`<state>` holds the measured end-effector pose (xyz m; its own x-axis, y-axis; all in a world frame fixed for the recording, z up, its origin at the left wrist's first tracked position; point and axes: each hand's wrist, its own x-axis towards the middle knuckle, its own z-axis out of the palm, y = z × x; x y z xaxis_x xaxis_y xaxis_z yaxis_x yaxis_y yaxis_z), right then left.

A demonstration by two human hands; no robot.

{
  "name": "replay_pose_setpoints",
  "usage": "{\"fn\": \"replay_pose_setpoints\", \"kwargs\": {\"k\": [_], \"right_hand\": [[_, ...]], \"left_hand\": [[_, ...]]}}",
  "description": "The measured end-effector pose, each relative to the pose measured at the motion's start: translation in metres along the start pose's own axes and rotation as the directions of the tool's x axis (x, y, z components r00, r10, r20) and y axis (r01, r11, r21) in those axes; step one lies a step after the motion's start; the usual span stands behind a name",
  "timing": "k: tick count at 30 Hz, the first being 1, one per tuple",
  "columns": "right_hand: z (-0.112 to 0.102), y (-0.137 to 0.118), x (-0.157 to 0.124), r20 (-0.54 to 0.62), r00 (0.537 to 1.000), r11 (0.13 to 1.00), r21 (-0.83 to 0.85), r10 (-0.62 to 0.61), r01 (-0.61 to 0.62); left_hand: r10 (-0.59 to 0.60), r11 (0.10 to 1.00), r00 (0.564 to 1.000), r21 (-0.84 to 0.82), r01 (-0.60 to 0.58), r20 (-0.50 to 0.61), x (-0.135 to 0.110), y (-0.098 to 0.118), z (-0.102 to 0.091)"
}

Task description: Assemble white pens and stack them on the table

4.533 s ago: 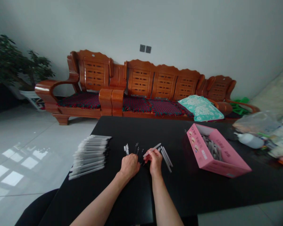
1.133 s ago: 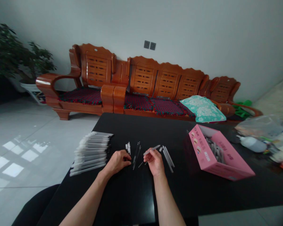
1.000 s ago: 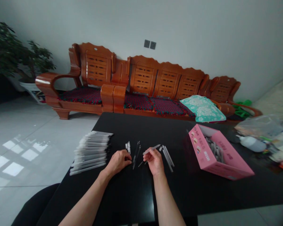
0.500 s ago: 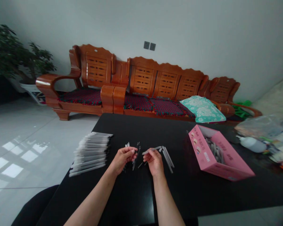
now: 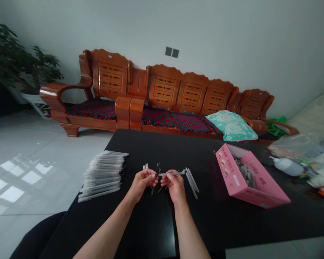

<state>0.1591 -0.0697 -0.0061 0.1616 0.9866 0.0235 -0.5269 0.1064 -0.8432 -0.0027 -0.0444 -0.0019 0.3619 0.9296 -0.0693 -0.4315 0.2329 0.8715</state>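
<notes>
At the middle of the black table, my right hand point(image 5: 175, 185) pinches a pale, slim pen barrel point(image 5: 178, 173), held nearly level. Its left end meets the fingertips of my left hand point(image 5: 143, 182), which are pressed together on something small that I cannot make out. Several thin dark pen parts point(image 5: 157, 167) lie right beside and partly behind my left fingers. To the right of my right hand lie several loose pale barrels point(image 5: 192, 182). A wide row of whitish pens with dark ends point(image 5: 104, 174) lies at the table's left side.
A pink open box point(image 5: 255, 176) holding many grey pieces stands on the right of the black table point(image 5: 140, 223). Beyond it are a white bottle point(image 5: 287, 166) and a plastic bag point(image 5: 294, 146). A wooden sofa point(image 5: 164, 86) with a turquoise cushion point(image 5: 232, 126) stands behind the table.
My right hand has brought the pale barrel level and to the left, so its end now meets my left fingertips. The gap between my hands has narrowed.
</notes>
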Motion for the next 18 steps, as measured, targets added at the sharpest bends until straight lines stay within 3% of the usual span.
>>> {"fn": "replay_pose_setpoints", "kwargs": {"k": [18], "right_hand": [[0.0012,0.0014,-0.0008,0.006,1.000,1.000,-0.018,0.002,-0.001]], "left_hand": [[0.006,1.000,1.000,0.025,-0.006,-0.002,0.0016,-0.0045,-0.0021]]}}
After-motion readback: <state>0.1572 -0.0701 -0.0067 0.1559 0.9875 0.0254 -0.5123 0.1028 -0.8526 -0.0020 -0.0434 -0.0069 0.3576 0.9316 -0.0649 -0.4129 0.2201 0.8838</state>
